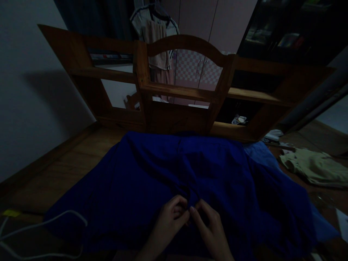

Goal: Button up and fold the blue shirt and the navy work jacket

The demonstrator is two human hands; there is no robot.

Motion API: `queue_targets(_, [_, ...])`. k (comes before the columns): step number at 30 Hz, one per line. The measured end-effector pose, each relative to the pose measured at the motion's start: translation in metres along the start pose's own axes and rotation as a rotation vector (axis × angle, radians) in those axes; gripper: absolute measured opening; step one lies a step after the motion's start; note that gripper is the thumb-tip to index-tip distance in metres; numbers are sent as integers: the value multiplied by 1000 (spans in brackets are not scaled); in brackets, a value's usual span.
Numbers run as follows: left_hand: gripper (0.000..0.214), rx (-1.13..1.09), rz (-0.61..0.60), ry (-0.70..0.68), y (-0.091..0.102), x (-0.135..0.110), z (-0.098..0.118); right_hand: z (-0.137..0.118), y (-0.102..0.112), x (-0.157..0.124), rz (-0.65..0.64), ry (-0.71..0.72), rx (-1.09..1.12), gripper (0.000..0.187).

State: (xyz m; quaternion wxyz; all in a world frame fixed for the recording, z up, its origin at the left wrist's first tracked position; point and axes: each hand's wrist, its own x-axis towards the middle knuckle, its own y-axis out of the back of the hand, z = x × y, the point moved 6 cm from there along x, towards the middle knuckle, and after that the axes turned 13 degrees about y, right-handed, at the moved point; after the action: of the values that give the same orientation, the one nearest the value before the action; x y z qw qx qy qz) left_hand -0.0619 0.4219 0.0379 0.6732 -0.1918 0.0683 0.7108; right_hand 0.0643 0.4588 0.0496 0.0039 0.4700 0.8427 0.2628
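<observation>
A dark blue garment (152,166), which looks like a long-sleeved coat or jacket, lies spread over the wooden surface before me. My left hand (175,215) pinches its cloth near the middle of the front part, with the fingers curled. Close beside it, my right hand (208,221) pinches the same cloth between thumb and forefinger. The two thumbs almost meet, and the fabric bunches up into folds between them. Whatever small part sits under the fingertips is hidden and too dark to make out.
A wooden shelf frame (187,93) stands at the far edge. Lighter blue cloth (261,152) shows under the garment on the right, near a pale yellow-green folded garment (320,166). A white cable (51,220) loops at lower left. Clothes (156,34) hang behind the frame.
</observation>
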Motion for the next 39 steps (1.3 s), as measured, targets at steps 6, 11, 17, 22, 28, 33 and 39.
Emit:
queue_targets(6, [18,9,1,1,0,2,-5,2,3,-2,57,-7,29,21])
queue_targets(11, [17,8,4,3,1,1,-1,3,3,-4,76,-5,53,27])
queue_targets(17, [21,5,-13,11,2,3,0,5,2,-3,47,-22,75,22])
queue_targets(22, [23,7,-52,21,2,4,-2,6,3,-2,52,31,66,17])
queue_targets(28, [27,-7,-65,28,3,6,-4,5,4,-3,62,24,82,15])
queue_targets(33, [27,-4,-52,30,4,9,-4,4,8,-4,82,26,81,21])
queue_targets(39, [30,-26,-51,59,3,8,-2,-1,7,3,42,-1,168,21])
